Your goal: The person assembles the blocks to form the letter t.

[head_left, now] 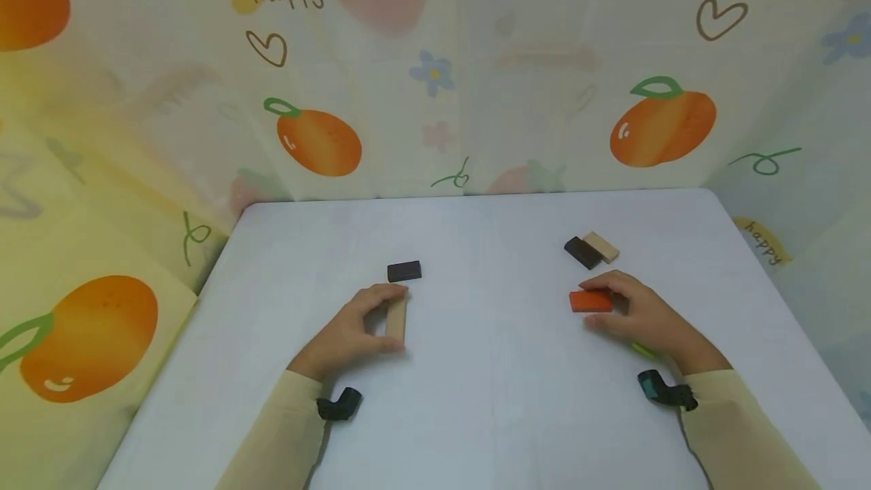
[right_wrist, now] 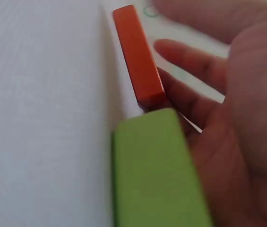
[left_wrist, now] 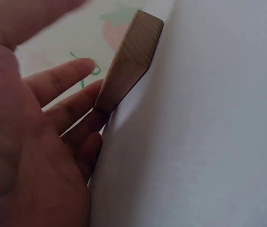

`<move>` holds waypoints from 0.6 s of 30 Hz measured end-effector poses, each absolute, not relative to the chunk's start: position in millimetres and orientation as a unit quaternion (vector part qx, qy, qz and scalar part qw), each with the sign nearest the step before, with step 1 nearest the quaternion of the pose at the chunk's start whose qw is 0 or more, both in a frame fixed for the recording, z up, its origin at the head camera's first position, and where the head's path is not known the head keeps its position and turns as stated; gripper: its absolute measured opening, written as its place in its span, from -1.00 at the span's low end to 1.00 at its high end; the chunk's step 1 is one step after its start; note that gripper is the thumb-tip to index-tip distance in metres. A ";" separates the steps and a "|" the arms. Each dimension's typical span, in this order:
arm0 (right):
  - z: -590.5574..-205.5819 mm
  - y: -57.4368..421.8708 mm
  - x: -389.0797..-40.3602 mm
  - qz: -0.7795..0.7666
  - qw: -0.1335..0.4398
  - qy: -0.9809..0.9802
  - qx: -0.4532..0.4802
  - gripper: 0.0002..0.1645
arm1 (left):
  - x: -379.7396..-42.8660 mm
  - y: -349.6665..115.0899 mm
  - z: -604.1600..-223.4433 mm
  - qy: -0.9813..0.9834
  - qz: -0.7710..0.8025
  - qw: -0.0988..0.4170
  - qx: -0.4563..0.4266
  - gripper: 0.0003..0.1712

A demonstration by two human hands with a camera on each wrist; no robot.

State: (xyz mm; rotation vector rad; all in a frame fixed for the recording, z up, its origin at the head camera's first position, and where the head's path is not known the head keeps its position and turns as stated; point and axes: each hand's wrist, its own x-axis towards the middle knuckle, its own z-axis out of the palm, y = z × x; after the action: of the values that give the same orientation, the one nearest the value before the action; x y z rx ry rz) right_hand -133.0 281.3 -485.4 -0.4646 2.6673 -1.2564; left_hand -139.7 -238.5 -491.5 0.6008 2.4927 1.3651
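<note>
My left hand (head_left: 357,324) curves around a plain wooden block (head_left: 396,320), thumb at its near end and fingers at its far end. Seen from the left wrist, the block (left_wrist: 133,52) lies on the white surface, with the fingers loosely spread beside it. On the right, an orange block (head_left: 588,301) sits between the thumb and fingers of my right hand (head_left: 633,316). The right wrist view shows a gap between a fingertip and the orange block (right_wrist: 140,54). A green block (right_wrist: 157,170) lies beneath that hand, mostly hidden in the head view.
A dark block (head_left: 404,271) lies just beyond the left hand. Another dark block (head_left: 583,253) and a pale wooden block (head_left: 602,246) lie together beyond the right hand. All are on the white table (head_left: 490,399), which has a patterned cloth (head_left: 476,112) behind it.
</note>
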 end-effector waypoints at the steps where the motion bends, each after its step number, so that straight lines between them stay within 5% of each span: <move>1: -487.6 283.3 -133.2 -0.420 0.082 0.891 -0.150 -0.33 | -140.1 -238.0 -491.6 0.856 0.457 0.118 0.210 0.05; 18: -496.2 287.6 -137.0 -0.410 0.052 0.897 -0.157 -0.58 | -138.0 -235.1 -489.5 0.893 0.381 0.111 0.214 0.14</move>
State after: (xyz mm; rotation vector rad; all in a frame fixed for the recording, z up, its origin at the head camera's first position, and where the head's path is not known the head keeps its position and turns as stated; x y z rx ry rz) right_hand -137.0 287.6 -496.2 -0.4791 2.7283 -1.2488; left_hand -138.0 -235.1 -489.5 0.6288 2.6217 1.1180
